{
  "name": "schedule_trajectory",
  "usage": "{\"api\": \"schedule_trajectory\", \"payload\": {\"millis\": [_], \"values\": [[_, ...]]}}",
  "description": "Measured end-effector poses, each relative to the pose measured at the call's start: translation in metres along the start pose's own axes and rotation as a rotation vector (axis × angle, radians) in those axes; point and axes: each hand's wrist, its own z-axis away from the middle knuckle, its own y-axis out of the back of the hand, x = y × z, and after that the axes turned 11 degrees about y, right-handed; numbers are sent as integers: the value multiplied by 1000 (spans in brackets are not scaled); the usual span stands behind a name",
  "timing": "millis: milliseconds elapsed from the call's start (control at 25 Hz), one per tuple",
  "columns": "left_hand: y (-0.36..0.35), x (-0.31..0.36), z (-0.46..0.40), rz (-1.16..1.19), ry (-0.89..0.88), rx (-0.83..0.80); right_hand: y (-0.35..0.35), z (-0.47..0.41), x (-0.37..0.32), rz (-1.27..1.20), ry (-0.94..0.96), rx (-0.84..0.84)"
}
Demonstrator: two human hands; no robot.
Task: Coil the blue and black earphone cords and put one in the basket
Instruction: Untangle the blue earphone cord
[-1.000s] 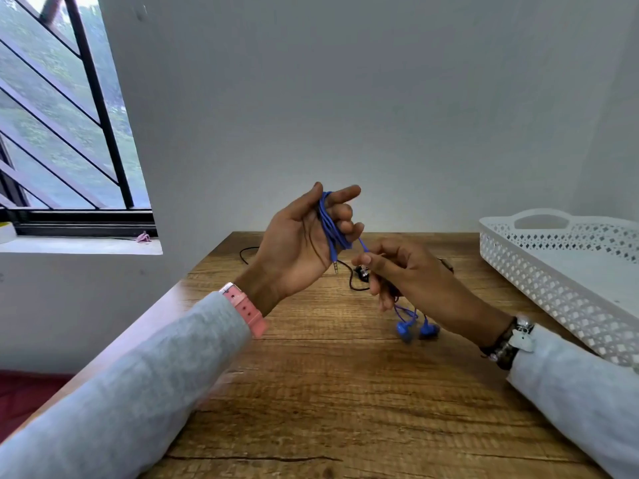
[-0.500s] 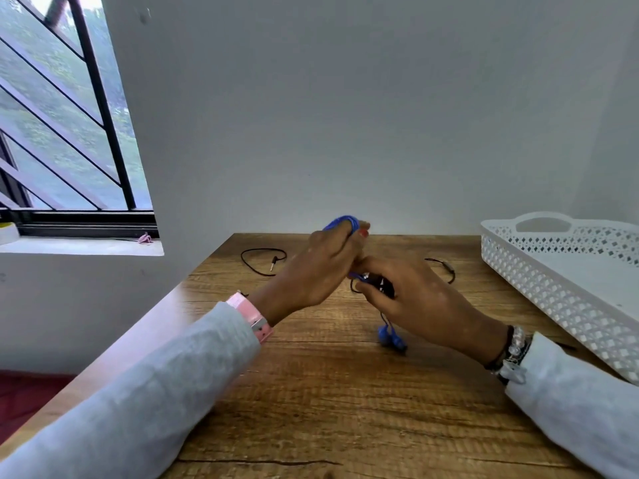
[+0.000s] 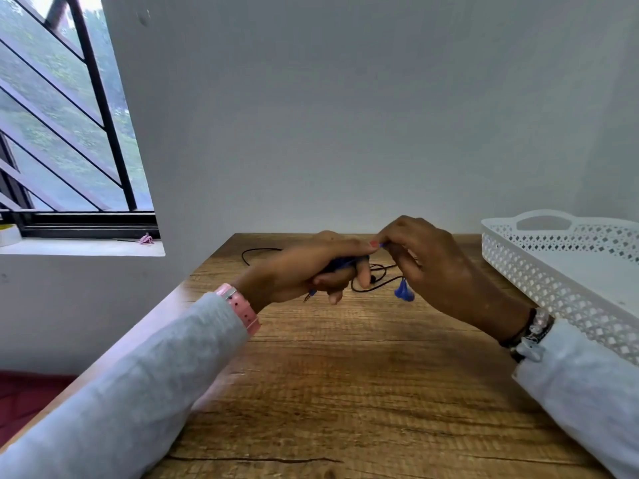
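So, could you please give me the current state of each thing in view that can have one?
Blue earphone cord: mostly wound round the left hand's fingers, earbuds dangling.
Black earphone cord: loose on the table, uncoiled.
Basket: on the table; nothing seen inside.
Left hand: grips the blue coil.
Right hand: pinches the blue cord's free end.
Window: open or shut, cannot tell.

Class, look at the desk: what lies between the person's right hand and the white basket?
In the head view, only bare wooden desk separates the right hand from the white basket; nothing rests on that stretch.
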Motion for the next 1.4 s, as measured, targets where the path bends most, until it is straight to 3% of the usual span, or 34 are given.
{"api": "schedule_trajectory", "payload": {"millis": [160, 280, 440, 560, 720, 880, 1000, 1080, 1160, 1280, 1400], "values": [[4, 5, 2, 453, -106, -126, -1, -3, -3, -423, -306, 100], [5, 9, 4, 658, -182, -62, -6, -4, -9, -867, -505, 63], [9, 10, 5, 804, -291, -9, -7, -3, -10, -1221, -601, 103], [15, 9, 4, 933, -372, 40, -9, 0, -7, -1255, -692, 96], [26, 6, 2, 1042, -444, 82, -19, 6, -10, -953, -622, -149], [21, 2, -11, 745, -344, 411, -23, 7, -23, -597, -408, -315], [12, -4, -15, 188, -235, 599, -20, 6, -25, -376, -238, -265], [3, -12, -14, -226, -197, 579, -12, 5, -24, -236, -86, -188], [-5, -15, -10, -465, -144, 530, -3, 2, -24, -165, 45, -94], [-13, -11, -3, -513, -120, 371, 3, 1, -21, -150, 64, 32], [-14, -7, 0, -329, -109, 196, 5, 1, -17, -224, -38, 167]]}}
